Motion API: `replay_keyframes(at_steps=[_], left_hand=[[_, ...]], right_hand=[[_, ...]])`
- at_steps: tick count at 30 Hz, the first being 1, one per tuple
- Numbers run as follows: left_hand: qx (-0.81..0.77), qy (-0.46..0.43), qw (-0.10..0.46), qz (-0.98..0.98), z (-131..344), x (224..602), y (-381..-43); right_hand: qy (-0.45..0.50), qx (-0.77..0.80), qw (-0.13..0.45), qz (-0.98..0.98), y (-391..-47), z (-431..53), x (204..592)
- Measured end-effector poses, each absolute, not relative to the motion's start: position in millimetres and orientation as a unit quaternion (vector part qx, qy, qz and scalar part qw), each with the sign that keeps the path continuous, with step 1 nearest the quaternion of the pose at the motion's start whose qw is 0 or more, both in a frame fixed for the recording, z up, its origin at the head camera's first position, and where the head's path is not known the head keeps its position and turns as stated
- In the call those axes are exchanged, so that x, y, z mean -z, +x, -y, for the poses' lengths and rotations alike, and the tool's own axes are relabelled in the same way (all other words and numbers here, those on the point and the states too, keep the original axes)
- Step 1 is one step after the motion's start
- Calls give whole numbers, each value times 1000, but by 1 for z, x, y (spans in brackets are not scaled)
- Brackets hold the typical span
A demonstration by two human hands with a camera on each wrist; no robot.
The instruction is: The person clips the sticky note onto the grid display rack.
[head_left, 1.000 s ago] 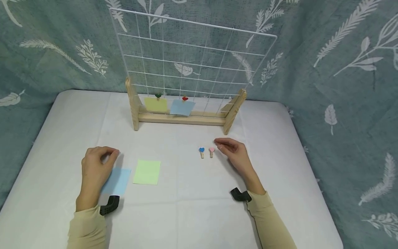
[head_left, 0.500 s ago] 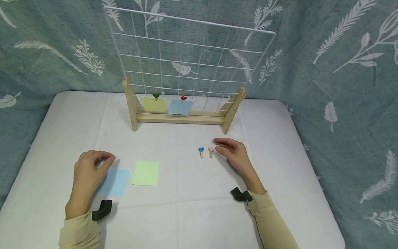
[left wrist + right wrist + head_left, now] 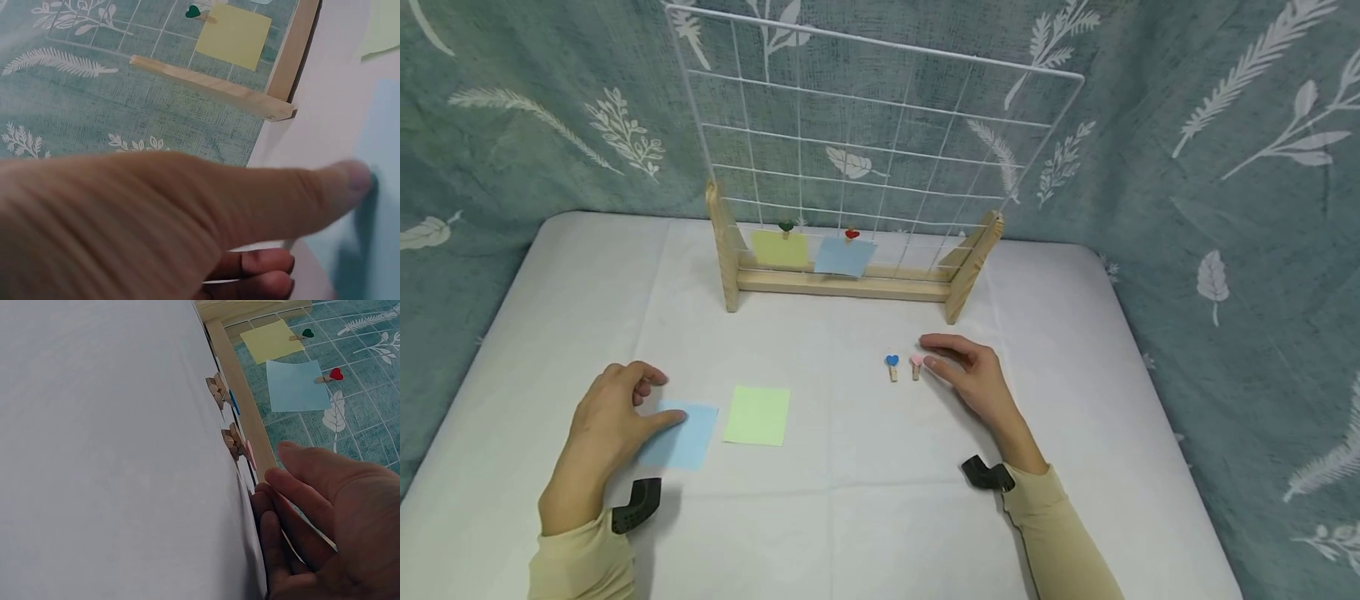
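Note:
My left hand (image 3: 610,421) is at the left side of the blue sticky note (image 3: 694,437), thumb stretched over the note and fingers apart from it, holding nothing. In the left wrist view the thumb tip (image 3: 356,175) overlaps the note's edge. A light green sticky note (image 3: 757,416) lies just to its right. My right hand (image 3: 973,375) rests with loosely bent fingers and a gap between thumb and forefinger. Beside its thumb lies a small wooden clothespin with a pink heart (image 3: 916,367); a blue-heart clothespin (image 3: 892,367) lies left of that one.
At the back stands a white wire grid on a wooden base (image 3: 842,287). On it hang a yellow note (image 3: 775,250) under a green-heart clothespin (image 3: 786,227) and a blue note (image 3: 844,257) under a red-heart clothespin (image 3: 852,235). A patterned green curtain (image 3: 1150,167) surrounds the table.
My left hand has shifted left and its thumb has parted from the fingers, reaching over the blue note. The right hand stays beside the pink-heart clothespin. The head view has shifted slightly.

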State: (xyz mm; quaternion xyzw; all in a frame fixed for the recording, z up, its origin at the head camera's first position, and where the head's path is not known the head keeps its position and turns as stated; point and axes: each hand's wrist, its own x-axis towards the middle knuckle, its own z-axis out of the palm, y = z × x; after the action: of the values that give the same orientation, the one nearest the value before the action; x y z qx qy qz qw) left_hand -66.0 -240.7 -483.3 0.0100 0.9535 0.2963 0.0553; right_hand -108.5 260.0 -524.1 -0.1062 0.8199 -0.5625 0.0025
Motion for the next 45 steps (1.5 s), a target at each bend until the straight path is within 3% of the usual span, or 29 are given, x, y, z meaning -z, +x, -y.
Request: replay_keyframes(at_steps=[14, 26, 38, 45], left_hand=[[-300, 15, 69, -951, 241, 486, -67], [-306, 9, 72, -949, 239, 484, -66], [-302, 2, 44, -952, 239, 483, -63], [-289, 22, 55, -956, 237, 481, -64]], right_hand=[[-106, 549, -1, -829, -109, -256, 526], [-115, 537, -3, -836, -94, -243, 494], [-124, 525, -4, -842, -99, -248, 506], [-123, 514, -8, -849, -106, -258, 525]])
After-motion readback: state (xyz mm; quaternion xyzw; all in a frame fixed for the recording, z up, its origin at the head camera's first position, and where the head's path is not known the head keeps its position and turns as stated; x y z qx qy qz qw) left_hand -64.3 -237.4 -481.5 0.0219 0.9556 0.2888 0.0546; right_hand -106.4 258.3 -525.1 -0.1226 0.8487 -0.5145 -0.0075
